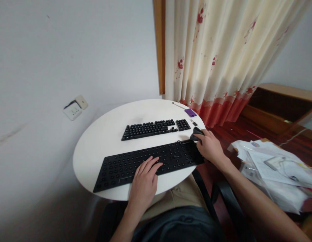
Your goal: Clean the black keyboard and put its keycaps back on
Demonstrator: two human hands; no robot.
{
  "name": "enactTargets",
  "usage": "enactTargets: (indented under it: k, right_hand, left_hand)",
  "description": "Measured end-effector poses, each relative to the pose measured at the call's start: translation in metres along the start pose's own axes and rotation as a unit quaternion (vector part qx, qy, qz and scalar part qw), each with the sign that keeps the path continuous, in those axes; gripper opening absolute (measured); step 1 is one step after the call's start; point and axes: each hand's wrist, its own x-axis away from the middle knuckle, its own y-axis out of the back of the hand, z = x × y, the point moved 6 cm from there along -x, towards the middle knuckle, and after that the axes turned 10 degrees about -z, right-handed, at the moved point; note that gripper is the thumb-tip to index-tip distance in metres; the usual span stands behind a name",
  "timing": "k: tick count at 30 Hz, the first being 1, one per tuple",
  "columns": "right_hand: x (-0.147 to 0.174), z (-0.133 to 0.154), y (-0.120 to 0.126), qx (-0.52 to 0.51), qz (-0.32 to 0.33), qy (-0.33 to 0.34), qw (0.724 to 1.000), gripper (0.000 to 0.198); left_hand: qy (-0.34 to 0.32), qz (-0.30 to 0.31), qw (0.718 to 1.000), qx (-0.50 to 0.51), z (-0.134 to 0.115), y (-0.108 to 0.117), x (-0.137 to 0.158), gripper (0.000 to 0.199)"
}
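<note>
A black keyboard base (pixel 171 157) with its keycaps off lies across the front of the round white table (pixel 87 151). My left hand (pixel 145 178) rests on its front middle, fingers stretched out over the bare switches. At the keyboard's right end, my right hand (pixel 208 144) is closed around a dark, crumpled cloth (pixel 196 133), partly hidden by the fingers. Behind the keyboard, black keycaps (pixel 148 128) lie in rows in keyboard layout, with the number-pad keycaps (pixel 183 124) grouped apart on the right.
Near the table's back right edge lie a thin brush-like stick (pixel 178 105), a purple cloth or pouch (pixel 190 112) and a small dark item (pixel 194 123). Papers and plastic bags (pixel 274 168) are piled at the right. A chair armrest (pixel 226 201) stands beside my lap.
</note>
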Motion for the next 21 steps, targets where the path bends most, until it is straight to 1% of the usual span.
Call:
enactTargets:
  k: [3, 4, 6, 9, 11, 12, 15, 18, 20, 21]
  right_hand:
    - [0.004, 0.015, -0.004, -0.054, 0.028, 0.066, 0.996, 0.041]
    - [0.005, 0.016, -0.006, -0.065, 0.042, 0.073, 0.994, 0.042]
    - [0.005, 0.007, -0.010, -0.060, 0.053, 0.044, 0.996, 0.042]
    - [0.003, -0.021, -0.009, -0.012, 0.029, -0.037, 0.999, 0.038]
    - [0.002, -0.031, -0.005, 0.000, 0.009, -0.058, 0.998, 0.037]
    - [0.003, -0.031, -0.004, -0.006, 0.001, -0.055, 0.998, 0.038]
    - [0.006, -0.014, -0.001, -0.050, -0.009, -0.008, 0.999, 0.040]
    - [0.011, 0.011, -0.005, -0.084, 0.017, 0.049, 0.995, 0.042]
    - [0.013, 0.016, -0.009, -0.086, 0.037, 0.060, 0.994, 0.042]
    - [0.012, 0.014, -0.010, -0.079, 0.043, 0.052, 0.995, 0.042]
  left_hand:
    - [0.002, -0.001, 1.000, -0.001, 0.000, 0.000, -0.001, 0.048]
    - [0.002, -0.003, 1.000, -0.001, 0.000, 0.000, -0.001, 0.049]
    - [0.001, -0.003, 1.000, -0.001, 0.000, 0.000, 0.000, 0.049]
    - [0.000, 0.000, 1.000, -0.001, 0.000, -0.001, 0.000, 0.050]
    - [0.002, 0.002, 1.000, -0.002, 0.000, -0.001, 0.000, 0.050]
    - [0.002, 0.002, 1.000, -0.002, 0.000, -0.001, 0.000, 0.050]
    - [0.003, 0.000, 1.000, -0.001, 0.000, 0.000, 0.000, 0.049]
    - [0.002, -0.001, 1.000, -0.004, 0.000, 0.000, 0.000, 0.049]
    - [0.002, 0.000, 1.000, -0.005, 0.000, 0.000, 0.000, 0.049]
    - [0.002, 0.000, 1.000, -0.005, 0.000, 0.000, 0.000, 0.049]
